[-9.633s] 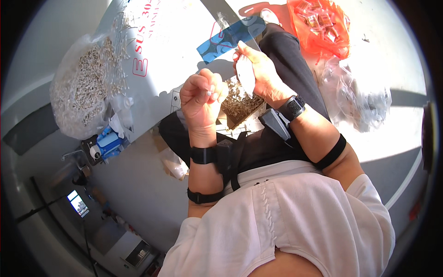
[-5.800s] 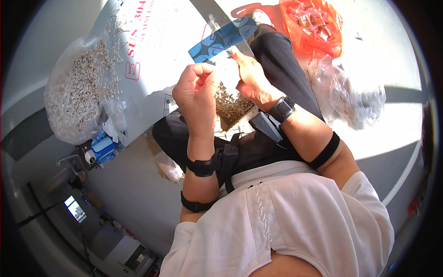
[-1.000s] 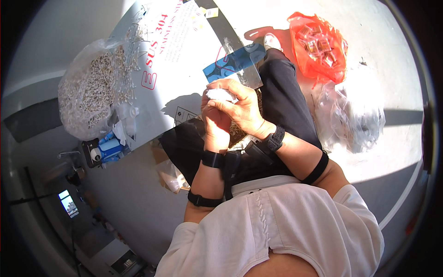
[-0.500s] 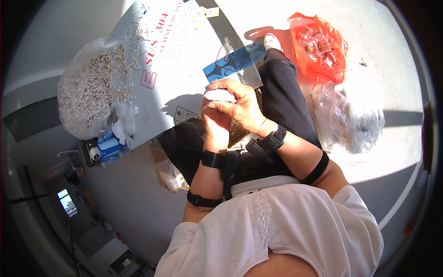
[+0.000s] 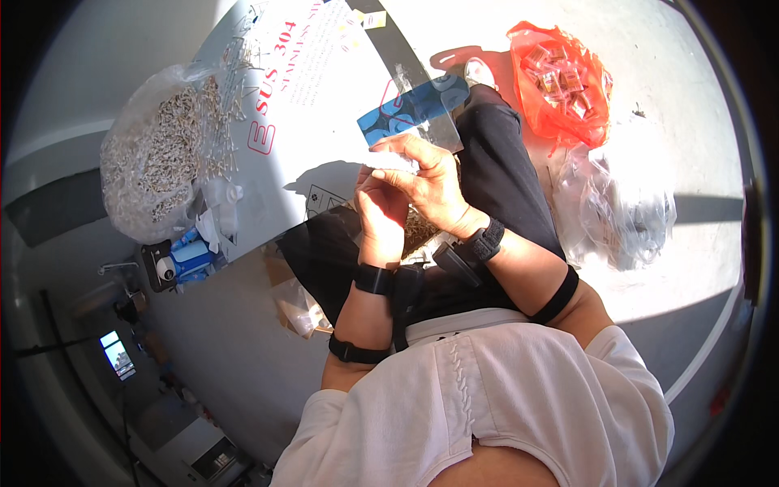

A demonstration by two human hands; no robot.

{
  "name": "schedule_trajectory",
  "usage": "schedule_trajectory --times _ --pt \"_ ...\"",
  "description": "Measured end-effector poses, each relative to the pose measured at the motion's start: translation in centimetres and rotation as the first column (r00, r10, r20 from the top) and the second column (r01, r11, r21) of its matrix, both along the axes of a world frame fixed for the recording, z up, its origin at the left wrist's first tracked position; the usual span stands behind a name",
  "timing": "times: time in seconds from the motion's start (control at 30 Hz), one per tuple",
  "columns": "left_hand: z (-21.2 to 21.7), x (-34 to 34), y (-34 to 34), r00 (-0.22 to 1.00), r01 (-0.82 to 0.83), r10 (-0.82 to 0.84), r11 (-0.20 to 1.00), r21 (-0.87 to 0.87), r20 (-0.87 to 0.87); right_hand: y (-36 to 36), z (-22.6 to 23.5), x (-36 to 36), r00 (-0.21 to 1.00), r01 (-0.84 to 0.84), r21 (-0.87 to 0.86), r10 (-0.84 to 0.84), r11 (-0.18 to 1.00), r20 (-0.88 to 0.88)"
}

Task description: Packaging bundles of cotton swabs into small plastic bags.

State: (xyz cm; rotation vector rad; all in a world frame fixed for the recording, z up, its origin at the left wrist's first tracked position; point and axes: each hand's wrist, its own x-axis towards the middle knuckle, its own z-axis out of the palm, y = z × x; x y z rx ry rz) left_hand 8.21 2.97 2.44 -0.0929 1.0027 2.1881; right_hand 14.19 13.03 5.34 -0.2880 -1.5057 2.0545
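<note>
Above my lap, my right hand [image 5: 434, 183] pinches a small white bundle [image 5: 391, 161], which looks like a bunch of cotton swabs seen at their tips. My left hand [image 5: 381, 213] is closed around its lower side, though much of the grip is hidden. Left of my hands, a clear plastic bag [image 5: 134, 183] full of cotton swabs rests on the white board [image 5: 324, 105]. Loose swabs [image 5: 223, 150] lie beside its mouth. Under my wrists, a brown, stick-filled mass [image 5: 419, 234] shows in part.
A patterned blue strip [image 5: 414, 109] crosses the board's near right part. On the floor at right stand a red plastic bag [image 5: 599, 122] of small packets and a clear plastic bag [image 5: 629, 211]. A blue pack [image 5: 191, 258] lies by the board's left corner.
My right hand has shifted slightly right and its fingers have tilted over the bundle. The bundle now looks flatter and is more covered. My left hand stays nearly in place.
</note>
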Motion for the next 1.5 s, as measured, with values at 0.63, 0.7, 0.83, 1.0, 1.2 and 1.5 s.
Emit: schedule_trajectory --times 0.63,0.7,0.83,1.0,1.2,1.5 --pt "0.9 0.2 1.7 0.958 -0.275 0.164 0.76 -0.588 -0.236 0.8 -2.9 -1.2 0.953 -0.296 -0.747 0.13 0.595 -0.274" --pt "0.2 -0.2 1.3 0.944 -0.301 0.146 0.749 -0.59 -0.296 0.9 -2.5 -1.2 0.948 -0.316 -0.759 0.155 0.568 -0.279" --pt "0.5 0.0 1.5 0.913 -0.339 0.062 0.665 -0.666 -0.403 0.8 -3.0 -1.2 0.956 -0.286 -0.735 0.127 0.615 -0.265" --pt "1.6 0.1 1.9 0.911 -0.353 0.079 0.658 -0.665 -0.406 0.9 -3.2 -1.7 0.933 -0.361 -0.858 0.121 0.365 -0.34" --pt "1.5 0.1 2.1 0.893 -0.357 0.044 0.676 -0.644 -0.448 1.9 -1.7 -1.2 0.927 -0.374 -0.914 0.105 0.155 -0.361" --pt "0.0 -0.6 1.3 0.79 -0.412 -0.021 0.721 -0.556 -0.613 2.2 -1.8 -0.9 0.933 -0.354 -0.922 0.133 0.159 -0.335"
